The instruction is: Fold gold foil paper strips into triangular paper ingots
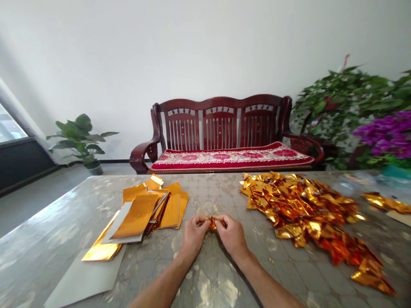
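Observation:
A small piece of folded gold foil paper is pinched between my two hands over the middle of the table. My left hand grips its left end with thumb and fingers closed. On the other end, the thumb and fingers of my right hand are closed too. Much of the piece is hidden behind the fingertips. To the left lie flat gold foil sheets in a loose stack, some showing pale backs. A large heap of folded gold foil pieces spreads over the right side.
The table has a patterned, shiny cover. A pale sheet lies at the front left. Beyond the table stands a wooden bench with a red patterned mat. Potted plants and purple flowers flank it.

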The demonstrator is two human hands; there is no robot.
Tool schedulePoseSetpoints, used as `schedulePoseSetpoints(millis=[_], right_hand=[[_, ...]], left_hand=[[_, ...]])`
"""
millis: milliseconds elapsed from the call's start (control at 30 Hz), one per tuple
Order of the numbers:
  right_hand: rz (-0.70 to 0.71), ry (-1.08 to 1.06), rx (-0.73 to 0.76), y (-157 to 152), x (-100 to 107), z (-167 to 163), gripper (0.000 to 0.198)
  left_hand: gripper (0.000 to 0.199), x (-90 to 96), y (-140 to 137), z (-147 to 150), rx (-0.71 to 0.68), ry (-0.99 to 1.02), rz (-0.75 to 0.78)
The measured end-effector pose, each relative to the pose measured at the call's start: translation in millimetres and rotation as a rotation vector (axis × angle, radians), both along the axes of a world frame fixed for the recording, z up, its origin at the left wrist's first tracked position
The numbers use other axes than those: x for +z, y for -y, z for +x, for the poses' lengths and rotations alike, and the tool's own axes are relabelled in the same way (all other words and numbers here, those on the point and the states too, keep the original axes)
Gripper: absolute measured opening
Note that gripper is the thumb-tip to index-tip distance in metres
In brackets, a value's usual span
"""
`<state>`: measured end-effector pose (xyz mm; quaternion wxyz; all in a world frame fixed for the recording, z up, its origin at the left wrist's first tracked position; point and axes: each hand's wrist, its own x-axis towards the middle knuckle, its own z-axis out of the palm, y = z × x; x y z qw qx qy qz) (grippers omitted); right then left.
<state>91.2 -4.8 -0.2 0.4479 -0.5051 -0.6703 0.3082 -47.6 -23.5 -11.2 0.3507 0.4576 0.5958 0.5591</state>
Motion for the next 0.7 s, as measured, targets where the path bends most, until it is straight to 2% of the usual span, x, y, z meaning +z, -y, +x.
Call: schedulePoseSetpoints(millis=[133,400,600,700], right_hand=[[0.005,0.034,0.028,1,0,0,0.021],[0.032,0.101,0.014,4,2,3,0.026],[0.095,0.277,0.024,10,4,8,0.036],[0.115,0.321,0.020,9,8,12,0.036]], left_hand=[[0.020,-1.5,2,1,-0.023,0.028,-0.031],[0.021,5.5,10,-3,-0.003,-0.062,-0.091],[0.031,-0.2,11,-5,0.012,-0.072,-0.050],[0.045,-5.1,10,-5,-0.003,-0.010,-0.031]])
